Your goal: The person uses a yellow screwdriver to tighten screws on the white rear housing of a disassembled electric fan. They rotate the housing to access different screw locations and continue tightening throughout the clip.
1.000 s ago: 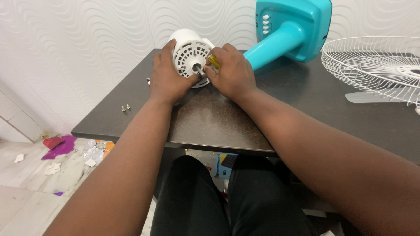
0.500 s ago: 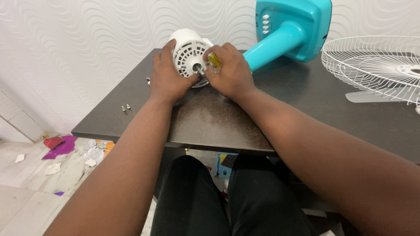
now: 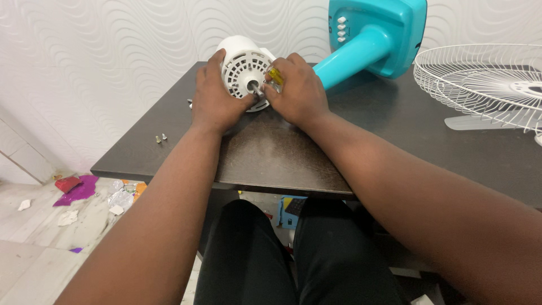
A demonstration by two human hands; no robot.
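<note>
A white fan motor housing [image 3: 245, 66] lies on its side on the dark table [image 3: 282, 152], joined to a teal fan stand [image 3: 367, 45]. My left hand [image 3: 214, 99] grips the housing's left side. My right hand [image 3: 299, 90] is closed on a yellow-handled screwdriver [image 3: 275, 76] pressed against the housing's front, next to the metal shaft [image 3: 257, 88].
A white wire fan grille [image 3: 485, 79] and a white blade lie at the table's right. Two small screws [image 3: 161, 138] sit near the table's left edge. Scraps of foil and paper litter the floor [image 3: 84, 197] at left. My legs are under the table.
The hands and housing stay almost where they were; my right hand has shifted slightly with the screwdriver against the housing's front.
</note>
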